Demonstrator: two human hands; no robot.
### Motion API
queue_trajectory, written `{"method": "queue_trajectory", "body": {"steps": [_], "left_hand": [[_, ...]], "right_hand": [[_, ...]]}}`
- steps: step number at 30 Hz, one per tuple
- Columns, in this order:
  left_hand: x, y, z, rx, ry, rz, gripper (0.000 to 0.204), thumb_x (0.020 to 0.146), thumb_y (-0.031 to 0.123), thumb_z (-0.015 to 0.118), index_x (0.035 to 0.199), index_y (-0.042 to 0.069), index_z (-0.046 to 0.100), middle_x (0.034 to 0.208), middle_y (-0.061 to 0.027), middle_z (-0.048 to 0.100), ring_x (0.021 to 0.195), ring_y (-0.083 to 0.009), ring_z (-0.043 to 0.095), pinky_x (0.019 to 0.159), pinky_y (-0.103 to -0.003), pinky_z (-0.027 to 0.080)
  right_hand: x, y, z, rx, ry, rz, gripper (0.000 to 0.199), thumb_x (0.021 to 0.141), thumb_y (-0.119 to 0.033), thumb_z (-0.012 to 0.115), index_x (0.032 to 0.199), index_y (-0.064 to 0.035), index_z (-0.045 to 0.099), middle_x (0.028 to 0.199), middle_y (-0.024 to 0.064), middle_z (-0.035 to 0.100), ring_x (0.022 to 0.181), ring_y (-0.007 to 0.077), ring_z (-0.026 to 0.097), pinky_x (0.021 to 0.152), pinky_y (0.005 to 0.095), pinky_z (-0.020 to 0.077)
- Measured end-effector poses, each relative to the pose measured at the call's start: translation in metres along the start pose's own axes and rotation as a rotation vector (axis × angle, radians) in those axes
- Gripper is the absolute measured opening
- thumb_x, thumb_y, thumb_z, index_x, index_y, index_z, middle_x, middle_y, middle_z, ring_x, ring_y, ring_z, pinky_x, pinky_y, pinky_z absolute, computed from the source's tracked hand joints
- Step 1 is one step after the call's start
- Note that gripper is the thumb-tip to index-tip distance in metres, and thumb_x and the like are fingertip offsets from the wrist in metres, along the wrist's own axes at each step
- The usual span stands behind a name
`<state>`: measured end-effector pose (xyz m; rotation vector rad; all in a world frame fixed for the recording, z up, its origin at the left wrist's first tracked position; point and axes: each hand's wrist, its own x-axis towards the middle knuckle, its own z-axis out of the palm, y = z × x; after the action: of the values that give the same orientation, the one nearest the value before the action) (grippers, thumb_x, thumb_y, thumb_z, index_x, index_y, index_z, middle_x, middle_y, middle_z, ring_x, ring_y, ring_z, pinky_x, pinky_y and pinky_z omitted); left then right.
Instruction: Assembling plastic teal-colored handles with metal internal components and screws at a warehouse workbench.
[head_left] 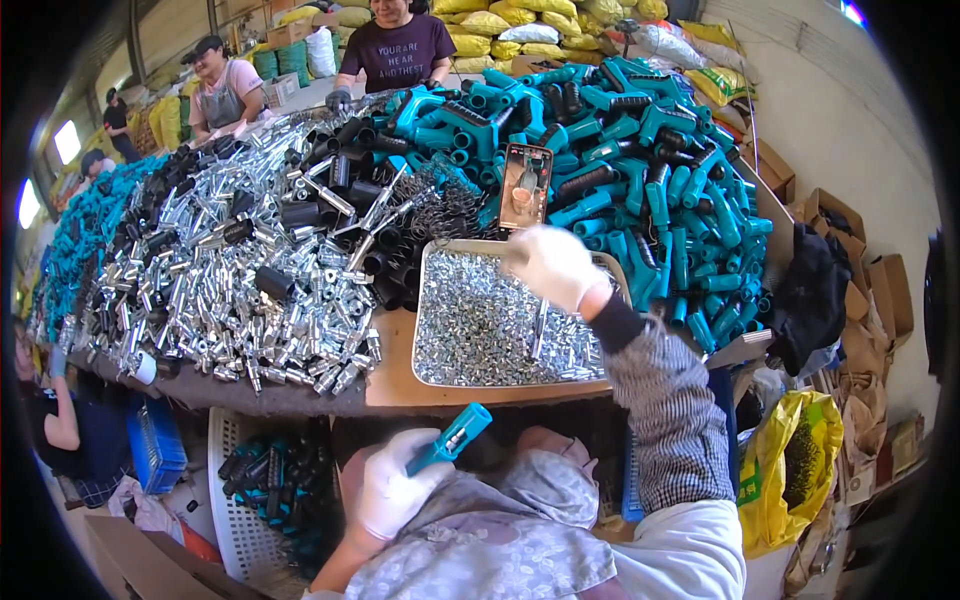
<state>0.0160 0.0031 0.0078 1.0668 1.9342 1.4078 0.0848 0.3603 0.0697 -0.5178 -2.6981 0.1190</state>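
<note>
My left hand point(393, 487), in a white glove, is closed around a teal plastic housing point(462, 432) with a metal part showing in its open side. I hold it tilted up above my lap. My right hand point(556, 268), also gloved in white, is over the far right part of a shallow tray point(428, 383) of small silvery metal pieces. Its fingers are curled, and their tips are partly hidden. Just beyond it a phone point(527, 185) with a lit screen leans on the heap. A slender metal rod point(540, 330) lies in the tray below that hand.
Teal housings point(640, 160) are heaped at the back right. Metal tubes point(250, 300) and black sleeves point(275, 283) cover the left. Below the table edge stand a white basket point(222, 500) of black-and-teal parts and a yellow sack point(800, 470). Other people point(400, 45) are across the table.
</note>
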Motion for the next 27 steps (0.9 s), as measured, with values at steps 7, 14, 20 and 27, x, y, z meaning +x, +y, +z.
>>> {"method": "queue_trajectory", "body": {"steps": [7, 14, 20, 27], "left_hand": [[0.012, -0.001, 0.011, -0.174, -0.107, -0.014, 0.040, 0.079, 0.000, 0.077, 0.118, -0.003, 0.067, 0.097, -0.0073, 0.071, 0.088, -0.0129, 0.068, 0.081, -0.029, 0.055], [0.018, 0.003, 0.010, -0.490, -0.158, -0.205, 0.038, 0.087, 0.005, 0.068, 0.120, -0.010, 0.059, 0.099, -0.0154, 0.071, 0.077, -0.0176, 0.069, 0.065, -0.028, 0.057], [0.018, -0.003, 0.010, -0.828, -0.165, -0.279, 0.051, 0.092, 0.016, 0.069, 0.134, -0.008, 0.052, 0.114, -0.0153, 0.067, 0.084, -0.0183, 0.067, 0.069, -0.028, 0.056], [0.025, 0.010, 0.020, -0.728, -0.153, -0.177, 0.052, 0.091, 0.001, 0.060, 0.141, -0.005, 0.048, 0.116, -0.0112, 0.065, 0.094, -0.0165, 0.065, 0.077, -0.031, 0.059]], "right_hand": [[-0.046, -0.040, 0.015, 0.203, -0.129, 0.064, 0.020, 0.087, -0.027, 0.067, 0.088, -0.0071, 0.072, 0.089, 0.0187, 0.071, 0.090, 0.0390, 0.068, 0.080, 0.0497, 0.0528], [-0.059, -0.033, 0.015, 0.290, 0.132, 0.087, 0.012, 0.091, -0.019, 0.064, 0.092, -0.0074, 0.066, 0.090, 0.0173, 0.069, 0.089, 0.0394, 0.066, 0.077, 0.0498, 0.0508], [-0.082, -0.073, 0.001, 0.682, 0.184, 0.272, 0.010, 0.086, -0.012, 0.072, 0.093, -0.0046, 0.069, 0.087, 0.0147, 0.072, 0.082, 0.0326, 0.071, 0.075, 0.0399, 0.0552], [-0.149, -0.148, 0.035, 1.076, 0.221, 0.435, 0.018, 0.079, -0.004, 0.081, 0.089, -0.0008, 0.067, 0.084, 0.0089, 0.071, 0.075, 0.0144, 0.067, 0.072, 0.0302, 0.0551]]}}
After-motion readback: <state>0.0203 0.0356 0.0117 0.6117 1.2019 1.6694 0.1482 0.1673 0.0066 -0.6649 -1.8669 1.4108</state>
